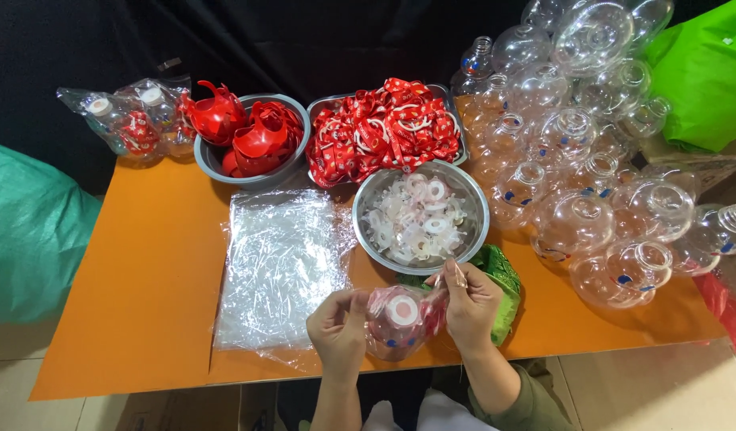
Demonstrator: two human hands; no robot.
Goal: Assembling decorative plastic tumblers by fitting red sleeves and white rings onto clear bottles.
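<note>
Bagged bottle (401, 319), clear and round with red parts inside, sits between my hands at the worktop's (144, 263) near edge. My left hand (338, 331) and right hand (470, 303) both pinch its wrapper. Two bagged ones (124, 120) lie far left; many bare bottles (575, 144) wait right.

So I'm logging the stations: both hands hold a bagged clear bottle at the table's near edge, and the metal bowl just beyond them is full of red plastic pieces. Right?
Not quite. The head view shows the left hand and right hand on the bagged clear bottle at the near edge, but the metal bowl just beyond them holds white rings. The red plastic pieces lie in the far bowl.
</note>
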